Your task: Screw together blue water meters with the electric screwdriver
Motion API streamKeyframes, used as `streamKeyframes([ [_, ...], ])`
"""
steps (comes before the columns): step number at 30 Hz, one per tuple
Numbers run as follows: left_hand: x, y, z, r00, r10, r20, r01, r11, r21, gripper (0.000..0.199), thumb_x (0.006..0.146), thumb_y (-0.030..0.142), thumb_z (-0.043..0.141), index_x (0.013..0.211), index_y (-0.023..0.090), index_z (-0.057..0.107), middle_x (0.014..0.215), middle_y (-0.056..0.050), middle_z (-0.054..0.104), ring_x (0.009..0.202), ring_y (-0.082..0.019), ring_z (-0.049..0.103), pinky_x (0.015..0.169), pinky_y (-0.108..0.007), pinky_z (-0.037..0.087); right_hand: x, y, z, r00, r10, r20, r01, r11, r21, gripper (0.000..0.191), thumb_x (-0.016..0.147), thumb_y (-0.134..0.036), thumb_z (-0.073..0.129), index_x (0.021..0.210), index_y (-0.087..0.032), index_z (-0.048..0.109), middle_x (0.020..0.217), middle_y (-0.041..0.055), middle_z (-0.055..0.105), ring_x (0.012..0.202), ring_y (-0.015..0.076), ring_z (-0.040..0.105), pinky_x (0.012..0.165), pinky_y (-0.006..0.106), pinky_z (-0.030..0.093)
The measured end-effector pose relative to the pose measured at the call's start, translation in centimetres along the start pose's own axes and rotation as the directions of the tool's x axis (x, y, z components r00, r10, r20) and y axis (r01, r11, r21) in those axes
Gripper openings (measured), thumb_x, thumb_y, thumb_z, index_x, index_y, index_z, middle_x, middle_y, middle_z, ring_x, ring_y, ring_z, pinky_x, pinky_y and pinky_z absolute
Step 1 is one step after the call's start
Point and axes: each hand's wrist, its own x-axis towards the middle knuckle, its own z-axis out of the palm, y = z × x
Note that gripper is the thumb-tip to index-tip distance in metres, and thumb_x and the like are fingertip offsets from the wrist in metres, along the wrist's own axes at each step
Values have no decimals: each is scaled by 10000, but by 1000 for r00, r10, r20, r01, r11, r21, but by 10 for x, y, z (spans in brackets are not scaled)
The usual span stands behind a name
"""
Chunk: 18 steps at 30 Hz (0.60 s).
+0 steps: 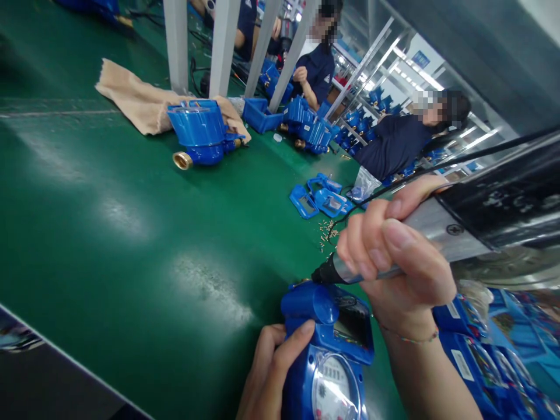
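A person's left hand (271, 373) grips the side of a blue water meter (328, 350) above a green workbench (109, 262), fingers closed around the casing and the glass dial turned toward the wearer. The right hand (398, 256), with a beaded bracelet (409, 337) at the wrist, is wrapped tightly around a silver electric screwdriver (420, 219). The tool's long axis slants down from the upper right, bringing its black tip (324, 273) to the meter's top edge, with the right hand nearer that edge. Whether the tip is touching cannot be told. More blue meters (476, 356) lie at lower right. Beyond the hands, small brass fittings (328, 233) are scattered near blue plastic covers (317, 195) and a clear plastic bag (365, 184). Farther along, a second meter (201, 133) with a brass coupling rests on tan cloth (131, 99), near a blue bin (260, 114). Co-workers in navy shirts (394, 146) sit beyond.
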Motion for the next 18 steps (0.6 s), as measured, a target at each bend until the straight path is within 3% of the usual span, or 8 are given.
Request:
streamKeyframes([
  [7, -3, 6, 9, 992, 119, -51, -115, 990, 76, 696, 747, 495, 667, 1375, 239, 512, 1215, -135, 546, 1125, -363, 543, 994, -475, 408, 0, -4, -7, 995, -47, -87, 41, 997, -71, 213, 784, -232, 651, 858, -279, 457, 520, -110, 384, 349, 83, 325, 361, 232, 291],
  [11, -4, -1, 4, 992, 124, -27, -121, 986, 112, 741, 783, 492, 625, 1430, 206, 406, 1268, -152, 513, 1131, -363, 536, 991, -470, 404, 9, -35, -27, 956, -209, -204, 190, 975, -112, 226, 744, -239, 678, 875, -265, 496, 514, -110, 352, 372, 82, 320, 375, 236, 290],
  [14, -2, -8, -5, 992, 113, 50, -119, 983, 139, 800, 785, 482, 633, 1470, 216, 316, 1291, -156, 502, 1136, -356, 536, 994, -479, 407, 5, -62, -58, 915, -290, -280, 240, 950, -197, 235, 718, -200, 701, 856, -241, 516, 514, -105, 396, 395, 73, 353, 395, 222, 312],
  [16, -2, -8, -10, 993, 79, 89, -94, 978, 184, 825, 799, 478, 624, 1491, 231, 248, 1294, -152, 501, 1131, -344, 540, 978, -479, 420, -6, -68, -85, 926, -238, -294, 143, 939, -312, 232, 719, -201, 696, 867, -227, 520, 510, -100, 441, 392, 82, 387, 399, 227, 343],
  [18, -2, -5, -10, 996, 44, 80, -61, 973, 223, 805, 820, 473, 593, 1494, 240, 219, 1251, -139, 520, 1085, -317, 562, 947, -469, 438, -25, -61, -111, 955, -82, -286, -81, 855, -513, 233, 745, -247, 690, 889, -214, 510, 513, -89, 487, 385, 103, 437, 406, 246, 385],
])
